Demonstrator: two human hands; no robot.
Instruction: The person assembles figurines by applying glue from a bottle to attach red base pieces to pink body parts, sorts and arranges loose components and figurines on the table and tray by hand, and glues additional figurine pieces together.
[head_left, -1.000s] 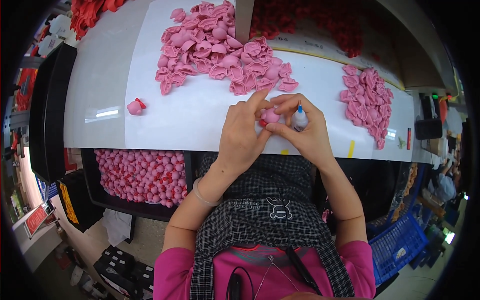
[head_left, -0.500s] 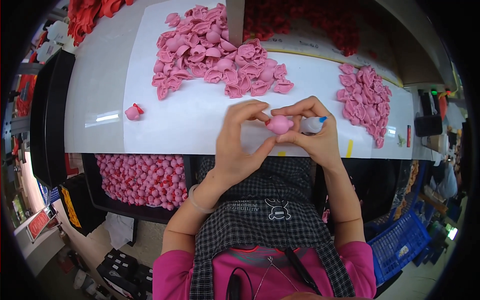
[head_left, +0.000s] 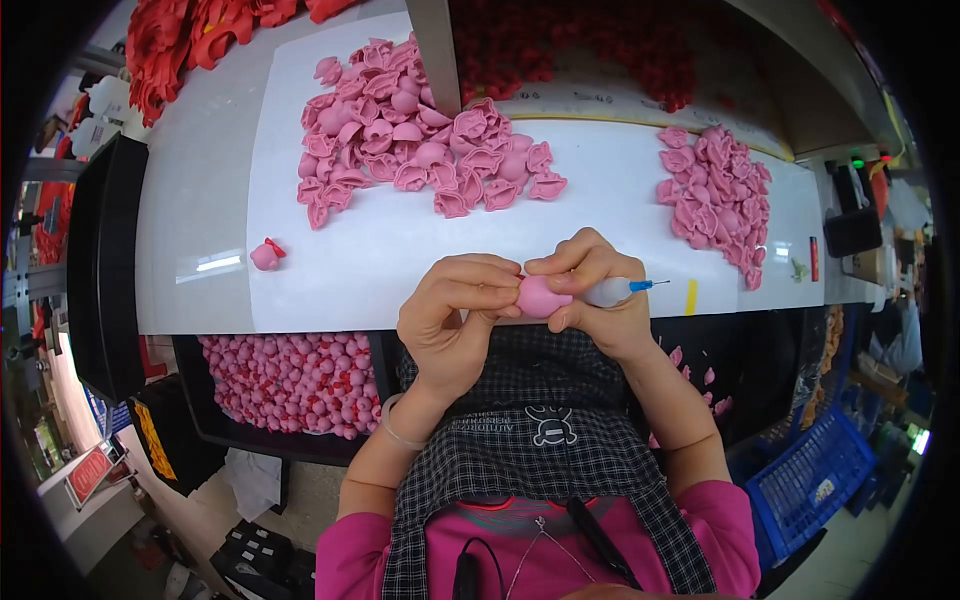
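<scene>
- At the far left I see a heap of red pieces [head_left: 185, 50], and nearer, along the left end of the table, a black box [head_left: 108, 270].
- Right of that box, one small pink figure [head_left: 266, 256] with a red bow sits by itself on the white sheet [head_left: 600, 185] that covers much of the table.
- Below the table's near edge, on the left, I have a dark tray [head_left: 275, 446] filled with pink balls [head_left: 290, 375] and red bits.
- Far and left of centre, a loose pile of pink pieces [head_left: 400, 150] spreads over the sheet, some domed, some with wavy edges.
- In the middle I watch the left hand [head_left: 432, 330], its thumb and fingers closed on the left side of a pink ball [head_left: 543, 297], held over the table's near edge.
- The right hand [head_left: 617, 328] pinches the right side of that same ball, and a clear bottle [head_left: 607, 292] sits tucked in its grasp, blue needle tip pointing right.
- Right of the hands I find a yellow strip [head_left: 691, 297], then, farther back, a second pink pile [head_left: 715, 195].
- Rightmost on the table lies a red stick [head_left: 814, 258]; a blue basket [head_left: 815, 485] stands low on the near right.
</scene>
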